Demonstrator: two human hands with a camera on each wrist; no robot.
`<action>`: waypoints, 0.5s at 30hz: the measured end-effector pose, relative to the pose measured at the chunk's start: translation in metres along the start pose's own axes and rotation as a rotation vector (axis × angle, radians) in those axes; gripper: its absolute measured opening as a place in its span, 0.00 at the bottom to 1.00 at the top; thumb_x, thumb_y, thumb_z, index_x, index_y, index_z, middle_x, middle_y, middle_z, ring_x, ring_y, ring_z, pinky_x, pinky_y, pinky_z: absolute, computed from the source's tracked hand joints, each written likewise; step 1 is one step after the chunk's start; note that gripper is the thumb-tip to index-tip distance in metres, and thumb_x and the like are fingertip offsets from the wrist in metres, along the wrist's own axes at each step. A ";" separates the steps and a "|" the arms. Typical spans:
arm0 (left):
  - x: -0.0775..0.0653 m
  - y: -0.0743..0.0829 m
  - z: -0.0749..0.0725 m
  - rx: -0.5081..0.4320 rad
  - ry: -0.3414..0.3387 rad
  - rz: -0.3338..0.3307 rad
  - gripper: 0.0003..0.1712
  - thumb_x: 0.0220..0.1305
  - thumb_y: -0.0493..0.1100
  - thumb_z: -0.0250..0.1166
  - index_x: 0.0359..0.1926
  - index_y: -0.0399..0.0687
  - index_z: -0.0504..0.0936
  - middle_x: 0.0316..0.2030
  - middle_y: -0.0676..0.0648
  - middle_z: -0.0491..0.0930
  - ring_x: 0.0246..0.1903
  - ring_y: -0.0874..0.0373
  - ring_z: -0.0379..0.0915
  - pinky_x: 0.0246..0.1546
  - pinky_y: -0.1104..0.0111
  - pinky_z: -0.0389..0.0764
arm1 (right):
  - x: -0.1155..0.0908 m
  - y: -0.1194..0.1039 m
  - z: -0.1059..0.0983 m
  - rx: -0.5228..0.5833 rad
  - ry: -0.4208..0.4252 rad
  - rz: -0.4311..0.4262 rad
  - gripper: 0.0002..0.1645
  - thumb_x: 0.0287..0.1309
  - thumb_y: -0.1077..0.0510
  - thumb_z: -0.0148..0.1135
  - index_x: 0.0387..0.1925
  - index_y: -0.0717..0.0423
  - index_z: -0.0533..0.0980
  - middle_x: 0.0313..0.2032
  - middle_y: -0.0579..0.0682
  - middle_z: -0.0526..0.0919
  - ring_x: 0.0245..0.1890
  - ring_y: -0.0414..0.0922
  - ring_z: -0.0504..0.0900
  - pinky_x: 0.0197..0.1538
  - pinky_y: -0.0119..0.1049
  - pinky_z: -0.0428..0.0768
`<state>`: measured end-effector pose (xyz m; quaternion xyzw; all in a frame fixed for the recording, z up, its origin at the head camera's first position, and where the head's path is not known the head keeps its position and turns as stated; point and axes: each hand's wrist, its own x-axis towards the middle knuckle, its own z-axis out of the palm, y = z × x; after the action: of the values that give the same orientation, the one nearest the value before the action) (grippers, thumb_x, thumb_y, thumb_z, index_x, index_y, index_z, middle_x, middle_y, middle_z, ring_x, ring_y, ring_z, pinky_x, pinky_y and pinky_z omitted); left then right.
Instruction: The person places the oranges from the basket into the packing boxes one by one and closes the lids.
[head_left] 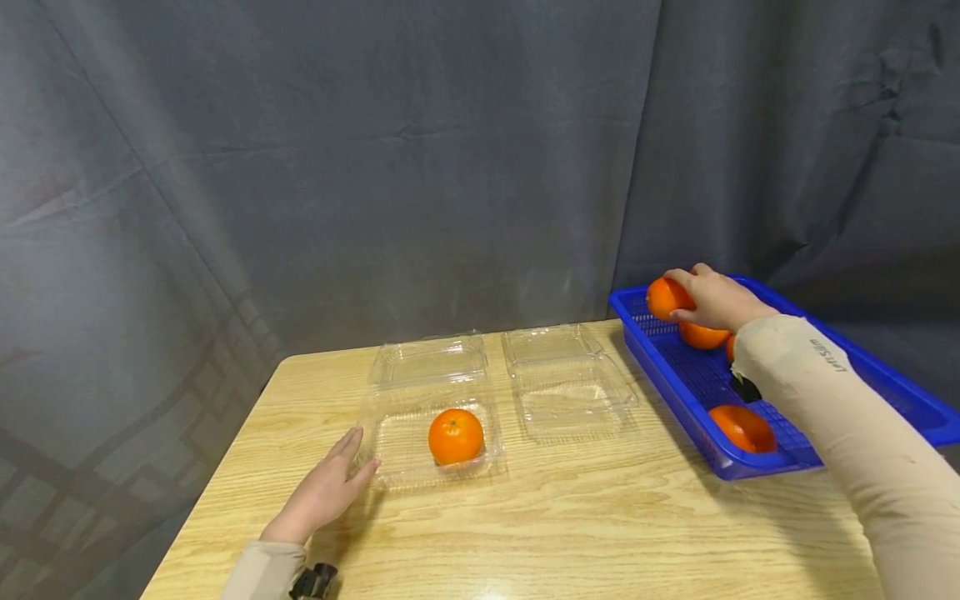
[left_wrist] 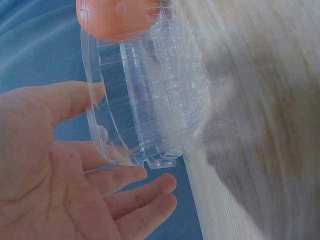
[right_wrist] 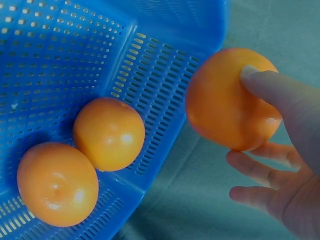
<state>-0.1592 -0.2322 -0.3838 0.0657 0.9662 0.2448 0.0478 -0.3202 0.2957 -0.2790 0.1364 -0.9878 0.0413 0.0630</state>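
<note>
My right hand (head_left: 716, 300) grips an orange (head_left: 667, 299) above the far end of the blue basket (head_left: 660, 367). In the right wrist view the thumb lies across this orange (right_wrist: 232, 100), with fingers beneath it. Two more oranges rest in the basket below; another orange (head_left: 742, 428) lies at its near end. My left hand (head_left: 322, 492) is beside the left edge of an opened clear plastic clamshell box (head_left: 405, 446), its fingers straight and spread. An orange (head_left: 456, 437) sits in the right part of that box. The left wrist view shows the fingertips right at the box's rim (left_wrist: 92, 110).
A second opened clear clamshell box (head_left: 570, 392) stands between the first box and the basket. Everything rests on a light wooden table (head_left: 525, 533). A grey curtain (head_left: 450, 167) hangs right behind the table's back edge.
</note>
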 end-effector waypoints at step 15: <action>0.000 -0.001 0.001 0.006 0.004 0.000 0.42 0.70 0.55 0.47 0.69 0.28 0.46 0.70 0.29 0.45 0.69 0.33 0.44 0.65 0.41 0.55 | 0.001 0.002 0.007 -0.024 0.002 -0.026 0.36 0.53 0.55 0.66 0.60 0.65 0.64 0.42 0.72 0.71 0.33 0.59 0.76 0.44 0.62 0.78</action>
<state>-0.1593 -0.2322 -0.3850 0.0652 0.9670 0.2420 0.0458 -0.3221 0.2966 -0.2860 0.1483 -0.9863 0.0290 0.0660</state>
